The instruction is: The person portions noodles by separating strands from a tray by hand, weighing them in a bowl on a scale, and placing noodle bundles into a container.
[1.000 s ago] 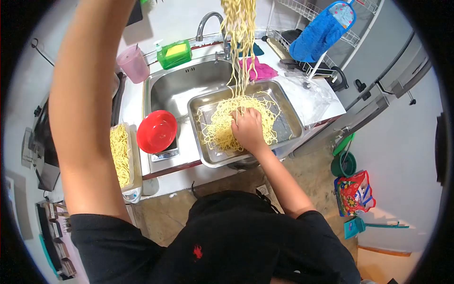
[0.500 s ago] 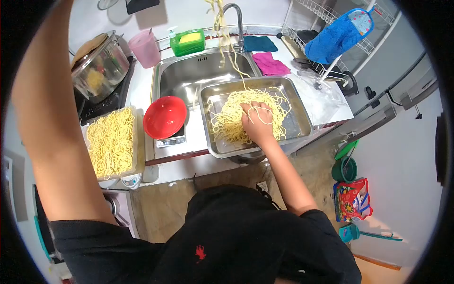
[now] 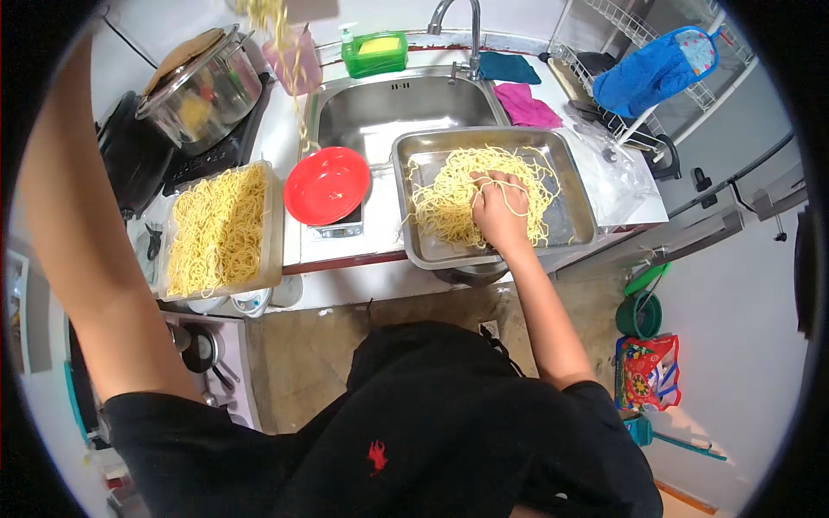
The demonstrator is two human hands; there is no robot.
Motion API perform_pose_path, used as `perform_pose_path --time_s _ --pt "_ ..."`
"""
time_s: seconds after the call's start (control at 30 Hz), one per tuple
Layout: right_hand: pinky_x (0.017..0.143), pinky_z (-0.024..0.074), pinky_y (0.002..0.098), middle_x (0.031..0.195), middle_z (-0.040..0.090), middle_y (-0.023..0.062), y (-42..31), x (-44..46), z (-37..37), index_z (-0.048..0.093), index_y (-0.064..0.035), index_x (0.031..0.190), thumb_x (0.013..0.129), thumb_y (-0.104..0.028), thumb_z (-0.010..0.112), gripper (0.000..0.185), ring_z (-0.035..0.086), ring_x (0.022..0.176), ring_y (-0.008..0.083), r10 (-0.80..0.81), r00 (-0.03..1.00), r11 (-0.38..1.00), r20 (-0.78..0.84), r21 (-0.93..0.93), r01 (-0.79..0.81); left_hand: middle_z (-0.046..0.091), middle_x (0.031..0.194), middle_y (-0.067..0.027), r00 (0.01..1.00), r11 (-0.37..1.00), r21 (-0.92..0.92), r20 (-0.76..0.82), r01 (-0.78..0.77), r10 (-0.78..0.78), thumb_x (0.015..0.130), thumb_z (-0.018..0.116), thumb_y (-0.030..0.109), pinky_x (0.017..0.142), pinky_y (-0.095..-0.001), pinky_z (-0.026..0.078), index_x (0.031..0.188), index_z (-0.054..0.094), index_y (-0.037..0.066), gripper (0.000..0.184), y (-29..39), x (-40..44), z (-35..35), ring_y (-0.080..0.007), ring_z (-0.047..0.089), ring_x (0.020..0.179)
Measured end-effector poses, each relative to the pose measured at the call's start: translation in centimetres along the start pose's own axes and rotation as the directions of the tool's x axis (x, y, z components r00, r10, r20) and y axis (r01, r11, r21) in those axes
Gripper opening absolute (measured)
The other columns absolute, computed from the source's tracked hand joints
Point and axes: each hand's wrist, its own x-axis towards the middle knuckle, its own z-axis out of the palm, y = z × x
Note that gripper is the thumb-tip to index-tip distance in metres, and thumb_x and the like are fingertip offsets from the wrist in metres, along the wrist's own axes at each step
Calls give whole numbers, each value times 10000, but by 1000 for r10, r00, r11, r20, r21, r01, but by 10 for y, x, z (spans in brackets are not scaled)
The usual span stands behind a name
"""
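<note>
My right hand [image 3: 501,213] rests on the pile of yellow noodles [image 3: 449,203] in a rectangular metal tray [image 3: 580,226]. Its fingers are curled into the noodles, with a few strands lying across them. My left arm [image 3: 99,259] reaches up along the left side, and its hand is beyond the top of the view. A long bunch of noodles [image 3: 278,43] hangs from the top edge, its lower end close above a red bowl [image 3: 326,186]. The bowl sits on a small kitchen scale [image 3: 338,230]. Left of it, a clear plastic container [image 3: 275,233] holds more noodles.
Behind the tray is a steel sink [image 3: 371,108] with a faucet [image 3: 474,43]. A large pot [image 3: 207,95] stands on the stove at left. A pink cloth [image 3: 525,105] and a wire rack with a blue mitt [image 3: 652,73] are at right.
The hanging noodles have moved left, from above the tray and sink to above the red bowl. My right hand stays on the noodle pile. The view has shifted slightly.
</note>
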Motion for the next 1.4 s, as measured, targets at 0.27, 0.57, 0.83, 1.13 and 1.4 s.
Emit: perform_pose_path --time_s 0.27,0.57,0.83,1.13,1.4 --pt "979 400 482 1079 647 145 0 1 2 699 -108 1091 780 -133 594 329 561 1031 340 -24 999 1000 -43 -9 23 677 864 18 854 880 63 217 472 -473 921 651 308 637 -232 490 1012 700 95 237 -103 -122 82 -64 611 727" --pt "952 412 480 1102 634 131 0 0 -1 682 -105 1129 811 -89 576 335 553 1045 341 -52 998 998 -27 -28 52 641 1066 -249 820 795 424 181 433 -543 762 727 164 875 -446 506 1059 678 43 325 -89 -274 222 -392 634 981" --pt "965 397 499 1082 599 150 2 -1 3 661 -104 1156 799 -122 600 362 541 1030 354 -94 995 995 -43 -36 92 672 790 -216 740 836 157 399 526 -541 839 698 232 717 -422 514 985 694 -16 287 -20 -311 287 -368 640 704" --pt "1000 364 511 1165 565 155 3 -2 3 625 -112 1211 803 -130 604 410 509 1091 361 -80 997 996 22 -37 81 448 581 -212 843 910 -91 423 405 -333 868 681 218 522 -373 400 686 610 -55 335 1 -247 261 -244 440 480" --pt "1021 347 518 1200 557 167 5 -5 3 616 -111 1220 815 -139 596 406 501 1111 372 -107 994 994 13 -22 107 691 781 -167 883 887 -178 294 427 -366 855 669 246 678 -365 503 865 692 -4 251 -22 -207 264 -266 643 677"
